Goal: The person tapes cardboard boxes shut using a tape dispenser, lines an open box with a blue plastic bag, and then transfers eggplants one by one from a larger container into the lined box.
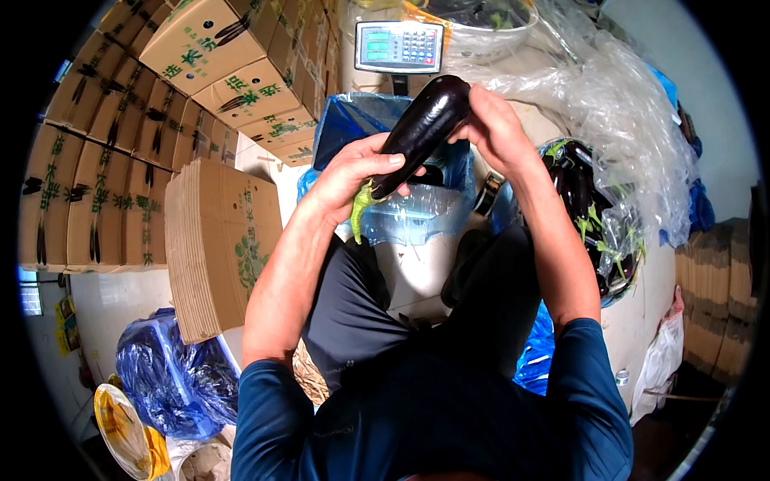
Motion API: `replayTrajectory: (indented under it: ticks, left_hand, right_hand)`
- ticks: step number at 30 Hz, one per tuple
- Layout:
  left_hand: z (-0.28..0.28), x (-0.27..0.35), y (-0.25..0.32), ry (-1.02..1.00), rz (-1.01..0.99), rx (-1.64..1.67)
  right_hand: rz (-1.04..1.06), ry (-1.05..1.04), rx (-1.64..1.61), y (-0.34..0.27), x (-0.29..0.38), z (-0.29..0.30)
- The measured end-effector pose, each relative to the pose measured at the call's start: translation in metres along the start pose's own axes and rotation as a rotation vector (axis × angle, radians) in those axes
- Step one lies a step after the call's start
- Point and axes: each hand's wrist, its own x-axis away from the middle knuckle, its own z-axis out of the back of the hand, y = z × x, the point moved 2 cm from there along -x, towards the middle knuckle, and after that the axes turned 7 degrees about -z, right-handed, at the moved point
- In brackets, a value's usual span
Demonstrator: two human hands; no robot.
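Note:
A long, glossy dark-purple eggplant [424, 123] is held tilted between both hands. My left hand [355, 174] grips it near its green stem [361, 207], the thumb lying across the skin. At the rounded far end, my right hand [496, 126] has its fingers on the tip. Below the eggplant stands a box lined with blue plastic film [421, 210]. Something dark shows inside that box, mostly hidden by my hands and the eggplant. Just behind the box rises a digital scale display [399, 48] with a keypad.
Stacked printed cartons [198, 48] rise at the left, with flattened cardboard [222, 240] nearer me. A plastic-lined container of eggplants [580, 186] stands at my right, partly under clear plastic sheeting [637, 120]. Another white tub [493, 36] is at the back. Blue plastic bags [174, 373] lie lower left.

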Motion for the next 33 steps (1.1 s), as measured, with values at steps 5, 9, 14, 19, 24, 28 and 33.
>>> replayTrajectory:
  ticks: [5, 9, 14, 19, 24, 28, 33]
  left_hand:
    - [-0.008, -0.008, -0.007, -0.040, 0.013, 0.081]
    - [-0.023, -0.016, -0.008, 0.062, -0.187, -0.327]
    - [-0.007, -0.027, 0.035, 0.096, -0.150, -0.577]
    - [0.022, -0.035, 0.098, -0.095, -0.105, -1.379]
    - [0.055, -0.109, 0.005, -0.347, 0.121, -1.658]
    - [0.084, -0.166, -0.084, -0.440, 0.373, -1.593]
    - [0.118, -0.190, -0.147, -0.460, 0.224, -1.573]
  right_hand:
    - [0.140, -0.070, 0.143, -0.006, 0.007, -0.015]
    - [0.148, -0.054, 0.114, -0.005, 0.007, -0.006]
    - [0.260, 0.179, 0.298, -0.019, 0.016, 0.005]
    - [0.230, 0.403, 0.375, -0.045, 0.046, 0.059]
    - [-0.005, 0.684, 0.138, 0.034, 0.086, 0.169]
    - [-0.158, 0.929, 0.227, 0.098, 0.143, 0.213]
    - [-0.311, 1.146, 0.435, 0.133, 0.233, 0.245]
